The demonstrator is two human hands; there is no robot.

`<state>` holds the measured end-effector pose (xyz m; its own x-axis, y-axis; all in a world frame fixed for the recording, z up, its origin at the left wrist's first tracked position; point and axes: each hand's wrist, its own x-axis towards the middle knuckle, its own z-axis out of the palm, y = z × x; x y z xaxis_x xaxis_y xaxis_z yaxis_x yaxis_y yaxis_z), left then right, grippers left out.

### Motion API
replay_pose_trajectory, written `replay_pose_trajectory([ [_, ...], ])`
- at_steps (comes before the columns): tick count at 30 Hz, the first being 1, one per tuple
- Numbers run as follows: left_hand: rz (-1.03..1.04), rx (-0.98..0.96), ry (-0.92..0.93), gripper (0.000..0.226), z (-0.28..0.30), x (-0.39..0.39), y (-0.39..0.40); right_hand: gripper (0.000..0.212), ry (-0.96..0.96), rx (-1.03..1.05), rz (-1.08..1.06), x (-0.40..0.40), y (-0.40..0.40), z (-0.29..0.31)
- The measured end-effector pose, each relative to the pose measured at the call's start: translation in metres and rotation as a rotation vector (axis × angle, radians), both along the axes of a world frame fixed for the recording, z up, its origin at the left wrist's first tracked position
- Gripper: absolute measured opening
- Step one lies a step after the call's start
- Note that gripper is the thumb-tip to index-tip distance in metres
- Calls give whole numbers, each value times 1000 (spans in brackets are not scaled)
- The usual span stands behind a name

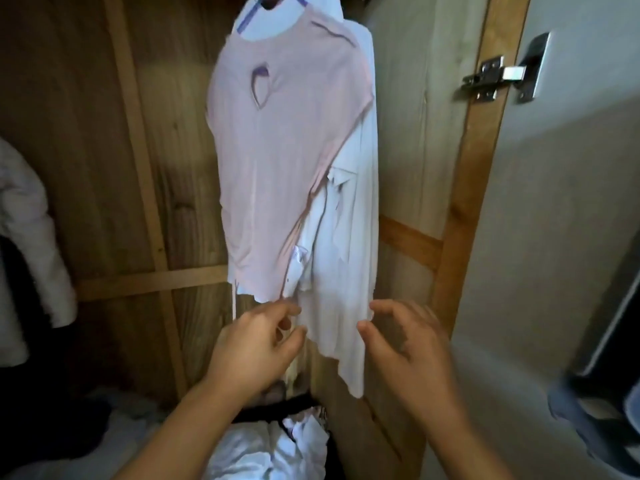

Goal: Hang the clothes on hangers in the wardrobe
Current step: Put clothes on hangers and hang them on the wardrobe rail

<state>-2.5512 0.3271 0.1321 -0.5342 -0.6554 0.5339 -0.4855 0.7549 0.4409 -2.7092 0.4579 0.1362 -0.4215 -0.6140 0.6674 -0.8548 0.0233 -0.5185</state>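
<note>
A pale pink top (277,161) with a small keyhole cut-out hangs on a purple hanger (249,19) inside the wooden wardrobe. Behind it and to its right hangs a white shirt (346,258) whose hem drops lower. My left hand (259,341) is just below the pink hem, fingers loosely curled, fingertips at the left edge of the white shirt's hem. My right hand (405,337) hovers at the right edge of that hem, fingers bent and spread, holding nothing. Whether the left fingers pinch cloth is unclear.
A white jacket (31,244) hangs at the left. Below the hands sits a dark-rimmed basket (277,407) with white clothes (263,448). The wardrobe's door frame (478,188) stands right of the shirts, with a metal latch (502,74) on the grey wall.
</note>
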Motion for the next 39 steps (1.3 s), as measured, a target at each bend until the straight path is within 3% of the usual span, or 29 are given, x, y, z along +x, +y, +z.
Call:
replay_pose_trajectory([
  [10, 64, -177, 159, 21, 103, -32, -92, 24, -44, -307, -14, -13, -86, 119],
  [14, 29, -252, 235, 37, 141, -41, -138, 27, 49, -440, -88, -18, -127, 176],
  [19, -57, -324, 283, 27, 189, -57, -187, 28, 193, -518, -194, -23, -170, 251],
  [25, -136, -394, 373, 25, 221, -74, -236, 41, 365, -375, -411, -31, -216, 311],
  [29, -171, -411, 429, 24, 232, -79, -261, 41, 363, -209, -522, -31, -242, 325],
  [33, -226, -388, 431, 21, 235, -79, -277, 43, 351, -201, -534, -36, -252, 326],
  [36, -176, -405, 368, 35, 242, -81, -285, 52, 374, -182, -554, -41, -255, 324],
  [37, -138, -454, 443, 43, 244, -81, -289, 53, 382, -167, -576, -42, -257, 323],
  [39, -98, -319, 553, 54, 257, -78, -289, 46, 367, -199, -598, -47, -260, 324],
])
